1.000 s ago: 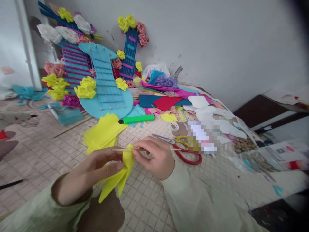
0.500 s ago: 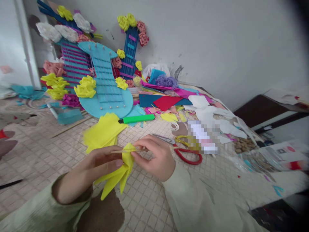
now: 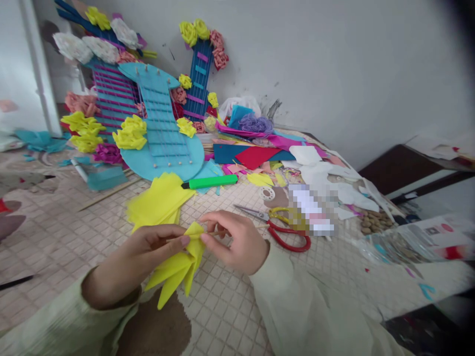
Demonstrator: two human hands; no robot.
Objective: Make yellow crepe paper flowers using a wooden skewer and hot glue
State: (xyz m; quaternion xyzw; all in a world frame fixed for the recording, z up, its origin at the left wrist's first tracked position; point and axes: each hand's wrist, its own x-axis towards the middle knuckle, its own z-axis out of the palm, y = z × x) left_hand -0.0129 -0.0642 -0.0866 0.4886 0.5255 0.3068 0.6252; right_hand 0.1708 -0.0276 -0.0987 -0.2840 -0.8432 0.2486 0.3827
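From where I stand, the yellow paper [image 3: 173,272] hangs between the 2 hands, above the tiled-pattern tabletop [image 3: 222,311], its folded top uppermost and its pointed strips fanned downward. A thin stick [image 3: 263,226] runs in behind that top edge; its near-level right end pokes out past the knuckles, while the other end is hidden from me. The left hand [image 3: 137,259] pinches the top of the paper between thumb and fingers. The right hand [image 3: 237,242] pinches the stick, its thumb against the paper's edge.

It looks like the top is being wrapped over the stick. To do that well, I'd say, keep the stick level, hold the paper snug with the left thumb, turn with the right fingertips in small, even rolls, and press lightly, since such thin stuff probably creases or tears.

Just beyond lie a stack of yellow sheets [image 3: 159,200], a green marker [image 3: 213,182] and, near the right hand, scissors [image 3: 266,218]. Further back leans a light-blue stringed board [image 3: 163,136] with yellow flowers [image 3: 129,132].
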